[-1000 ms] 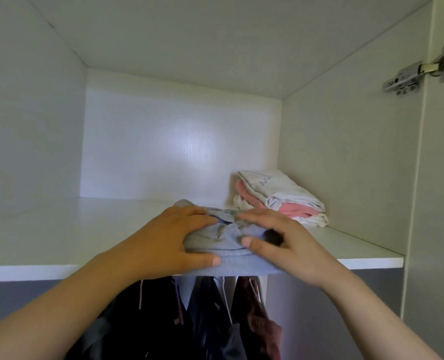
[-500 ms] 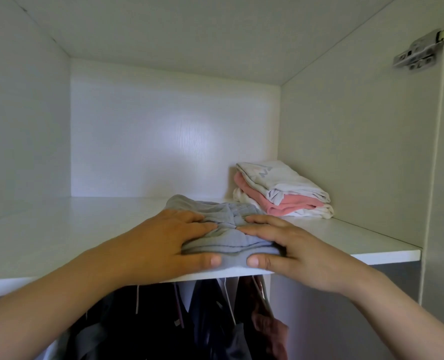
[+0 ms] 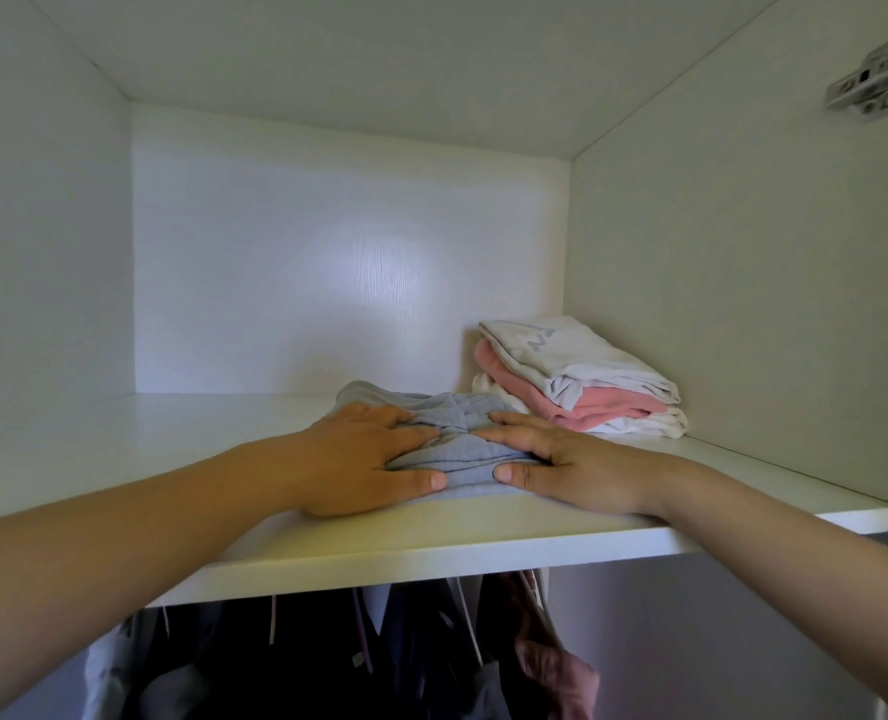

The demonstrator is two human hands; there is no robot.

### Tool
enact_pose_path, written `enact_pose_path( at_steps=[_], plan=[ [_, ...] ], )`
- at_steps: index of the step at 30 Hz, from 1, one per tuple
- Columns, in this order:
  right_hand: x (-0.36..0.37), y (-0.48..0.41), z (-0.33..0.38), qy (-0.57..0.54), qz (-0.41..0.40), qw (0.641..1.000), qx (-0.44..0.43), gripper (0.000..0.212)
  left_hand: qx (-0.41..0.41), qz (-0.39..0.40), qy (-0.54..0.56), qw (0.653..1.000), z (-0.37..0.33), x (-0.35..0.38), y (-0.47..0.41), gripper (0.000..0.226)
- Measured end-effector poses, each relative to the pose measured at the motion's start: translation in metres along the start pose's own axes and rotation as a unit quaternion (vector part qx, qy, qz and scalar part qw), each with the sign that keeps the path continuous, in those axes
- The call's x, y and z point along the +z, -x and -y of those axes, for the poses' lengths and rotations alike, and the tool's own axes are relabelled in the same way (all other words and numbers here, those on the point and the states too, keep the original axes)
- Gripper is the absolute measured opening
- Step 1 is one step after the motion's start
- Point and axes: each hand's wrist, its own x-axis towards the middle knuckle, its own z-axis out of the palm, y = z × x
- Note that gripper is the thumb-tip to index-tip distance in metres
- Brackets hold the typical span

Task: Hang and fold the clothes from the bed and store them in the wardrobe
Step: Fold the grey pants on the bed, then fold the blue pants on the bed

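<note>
A folded grey-blue garment (image 3: 460, 459) lies on the white wardrobe shelf (image 3: 431, 543), a little back from its front edge. My left hand (image 3: 364, 459) holds its left side, fingers laid over the top and thumb against the front fold. My right hand (image 3: 561, 459) holds the right side the same way. Both forearms reach in over the shelf edge. Right beside the garment, in the back right corner, sits a stack of folded clothes (image 3: 582, 387): white on top, pink in the middle, white below.
The shelf compartment has white walls and a back panel (image 3: 348, 262). Bare shelf surface stretches to the left (image 3: 146, 439). Dark clothes hang below the shelf (image 3: 379, 652). A metal door hinge (image 3: 873, 80) sits at the upper right.
Both hands have pushed the grey-blue garment further onto the shelf, from overhanging the front edge to lying fully on it, nearer the folded stack.
</note>
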Motion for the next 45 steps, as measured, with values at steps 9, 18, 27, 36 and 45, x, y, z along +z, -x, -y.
enact_pose_path(
  at_steps=[9,18,27,36,45],
  plan=[
    [-0.001,-0.046,-0.020,0.044,0.014,0.999,0.004,0.057,-0.011,-0.005,-0.010,1.000,0.026,0.007,-0.043,0.069],
    [0.002,-0.087,-0.036,0.008,0.006,1.000,0.002,0.056,-0.024,-0.004,-0.013,1.000,0.058,0.017,-0.082,0.070],
    [0.005,-0.127,-0.055,0.024,0.010,0.999,0.030,0.057,-0.038,-0.016,-0.027,0.999,0.081,0.023,-0.115,0.065],
    [0.008,-0.153,-0.065,0.050,0.015,0.998,0.045,0.057,-0.050,-0.072,-0.022,0.996,0.092,0.034,-0.136,0.060],
    [0.008,-0.128,-0.036,0.054,-0.051,0.996,0.056,0.059,-0.013,-0.190,-0.076,0.979,0.081,0.028,-0.122,0.049]
  ],
)
